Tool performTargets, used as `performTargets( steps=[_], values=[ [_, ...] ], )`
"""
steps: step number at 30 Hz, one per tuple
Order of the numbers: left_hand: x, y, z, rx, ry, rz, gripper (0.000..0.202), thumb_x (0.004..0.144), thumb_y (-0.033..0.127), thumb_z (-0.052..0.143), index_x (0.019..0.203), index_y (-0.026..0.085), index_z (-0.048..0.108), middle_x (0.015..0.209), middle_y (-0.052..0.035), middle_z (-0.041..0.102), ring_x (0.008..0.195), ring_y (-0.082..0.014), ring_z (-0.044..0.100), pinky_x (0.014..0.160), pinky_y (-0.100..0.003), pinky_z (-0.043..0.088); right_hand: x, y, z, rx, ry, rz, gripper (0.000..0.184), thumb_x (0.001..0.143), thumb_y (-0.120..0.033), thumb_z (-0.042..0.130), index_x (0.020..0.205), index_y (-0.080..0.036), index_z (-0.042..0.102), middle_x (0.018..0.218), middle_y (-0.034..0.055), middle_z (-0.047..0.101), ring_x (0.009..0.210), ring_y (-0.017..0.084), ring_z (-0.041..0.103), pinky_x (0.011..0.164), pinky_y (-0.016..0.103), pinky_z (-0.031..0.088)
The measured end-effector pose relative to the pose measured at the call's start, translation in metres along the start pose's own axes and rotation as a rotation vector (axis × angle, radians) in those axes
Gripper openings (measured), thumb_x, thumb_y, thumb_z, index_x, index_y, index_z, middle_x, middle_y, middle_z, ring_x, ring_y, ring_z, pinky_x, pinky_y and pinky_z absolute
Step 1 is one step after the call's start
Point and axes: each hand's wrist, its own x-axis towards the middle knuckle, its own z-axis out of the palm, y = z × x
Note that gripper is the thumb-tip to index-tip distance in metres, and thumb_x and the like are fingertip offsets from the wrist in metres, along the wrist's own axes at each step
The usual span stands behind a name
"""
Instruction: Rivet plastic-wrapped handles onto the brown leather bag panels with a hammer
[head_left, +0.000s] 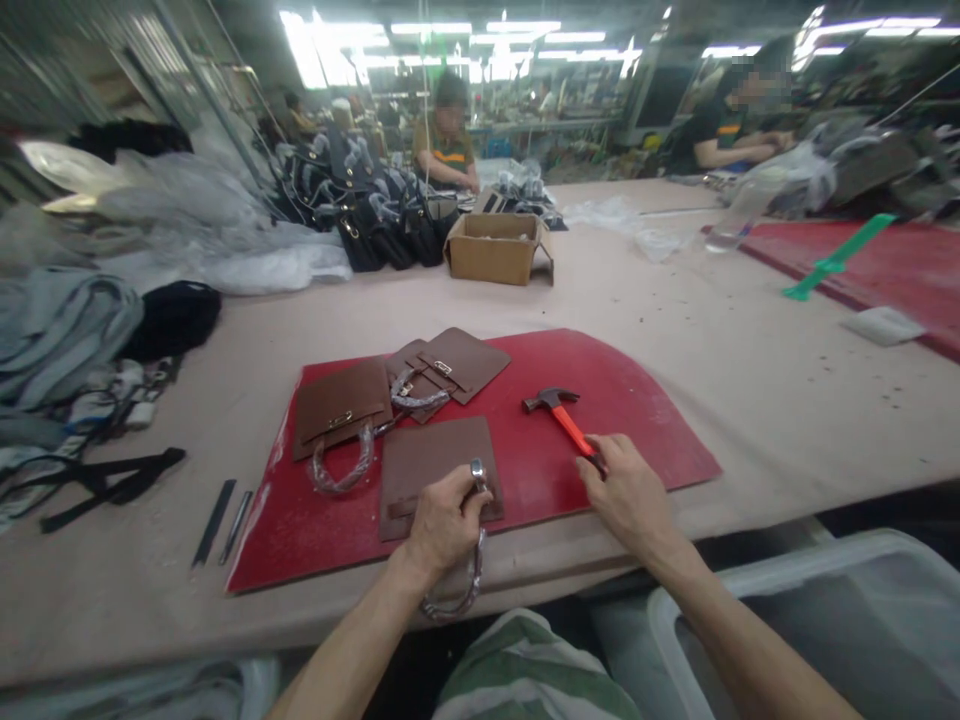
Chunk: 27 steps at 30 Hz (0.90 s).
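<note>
The left hand (444, 522) grips the wrapped handle (457, 590) of a brown bag piece (435, 465). The right hand (626, 490) holds the hammer (559, 412) on the red mat (600, 380).

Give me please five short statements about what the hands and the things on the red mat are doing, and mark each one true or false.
1. The right hand is on the handle end of the hammer. True.
2. The hammer has a blue handle. False: the handle is orange-red.
3. The left hand rests on the near edge of a brown leather panel, by its wrapped handle. True.
4. The red mat is bare apart from the hammer. False: several brown leather pieces lie on it.
5. The cardboard box stands on the red mat. False: it stands farther back on the table.
</note>
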Motion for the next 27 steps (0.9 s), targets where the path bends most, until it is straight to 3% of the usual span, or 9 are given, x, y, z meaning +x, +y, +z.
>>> performTargets(
  steps=[4,8,12,16,19,23,27],
  values=[
    [0.002,0.004,0.000,-0.034,-0.005,0.008,0.015,0.087,0.014,0.058,0.096,0.022,0.067,0.099,-0.0057,0.074,0.096,-0.0212,0.070,0.090,-0.032,0.053,0.024,0.019,-0.002,-0.036,-0.152,0.161,0.015,0.079,-0.020,0.060,0.094,-0.016,0.058,0.107,0.0170,0.059,0.109,0.032,0.055,0.092,0.042,0.042],
    [0.003,0.007,-0.002,-0.044,0.001,0.024,0.017,0.086,0.013,0.058,0.096,0.023,0.068,0.097,-0.0045,0.074,0.093,-0.0204,0.070,0.086,-0.031,0.052,0.035,0.019,-0.001,0.155,-0.349,0.247,0.009,0.073,-0.016,0.057,0.075,-0.021,0.049,0.076,0.0054,0.056,0.076,0.021,0.057,0.068,0.032,0.046],
    [0.004,0.008,-0.003,-0.043,0.000,0.004,0.015,0.086,0.012,0.058,0.091,0.022,0.068,0.092,-0.0039,0.073,0.087,-0.0196,0.069,0.082,-0.030,0.052,0.033,0.002,-0.007,0.422,-0.571,0.314,0.008,0.072,-0.026,0.052,0.072,-0.022,0.045,0.062,-0.0019,0.047,0.048,0.012,0.042,0.045,0.025,0.041],
    [0.004,0.007,-0.003,-0.051,0.005,0.004,0.015,0.085,0.012,0.059,0.089,0.022,0.068,0.093,-0.0042,0.074,0.088,-0.0199,0.069,0.084,-0.030,0.052,0.014,-0.027,-0.025,0.578,-0.560,0.321,0.027,0.087,-0.050,0.042,0.079,-0.024,0.043,0.060,-0.0068,0.038,0.039,0.009,0.029,0.035,0.022,0.029],
    [0.004,0.007,-0.002,-0.045,0.010,-0.013,0.014,0.084,0.012,0.060,0.088,0.023,0.069,0.091,-0.0040,0.074,0.087,-0.0196,0.069,0.082,-0.029,0.052,-0.002,-0.052,-0.053,0.566,-0.367,0.110,0.042,0.093,-0.064,0.036,0.081,-0.025,0.045,0.058,-0.0063,0.040,0.039,0.010,0.033,0.036,0.023,0.027],
    [0.003,0.007,-0.002,-0.038,0.018,-0.027,0.013,0.084,0.013,0.061,0.087,0.023,0.069,0.088,-0.0029,0.073,0.083,-0.0185,0.069,0.079,-0.027,0.051,-0.017,-0.073,-0.083,0.223,-0.077,-0.335,0.037,0.100,-0.052,0.035,0.075,-0.026,0.041,0.054,-0.0043,0.043,0.043,0.012,0.039,0.045,0.027,0.026],
    [0.003,0.005,-0.001,-0.034,-0.002,-0.021,0.013,0.084,0.013,0.060,0.089,0.022,0.068,0.087,-0.0023,0.073,0.082,-0.0177,0.069,0.077,-0.026,0.050,-0.025,-0.077,-0.091,-0.143,-0.154,-0.582,0.029,0.100,-0.039,0.037,0.074,-0.026,0.040,0.049,-0.0046,0.044,0.038,0.013,0.035,0.046,0.032,0.016]
  ],
)
